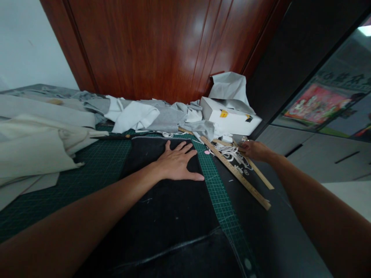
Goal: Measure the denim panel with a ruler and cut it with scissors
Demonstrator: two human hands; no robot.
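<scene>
My left hand [178, 163] lies flat with fingers spread on a piece of black fabric [179, 216], near its far edge. The fabric covers part of a green cutting mat [216, 189]. My right hand [256, 150] reaches to the back right of the table, its fingers bent together around something small and shiny that I cannot make out. Close to it are a tangle of white cord [230, 152] and a wooden ruler [237, 175]. A second wooden strip [259, 173] runs just below that hand.
Grey and white cloth pieces [137, 114] are heaped along the back, with cream fabric [37, 143] at left. Dark shears [127, 136] lie before them. A white box [228, 121] stands at back right. Behind are a wooden panel [145, 46] and a grey cabinet [324, 154].
</scene>
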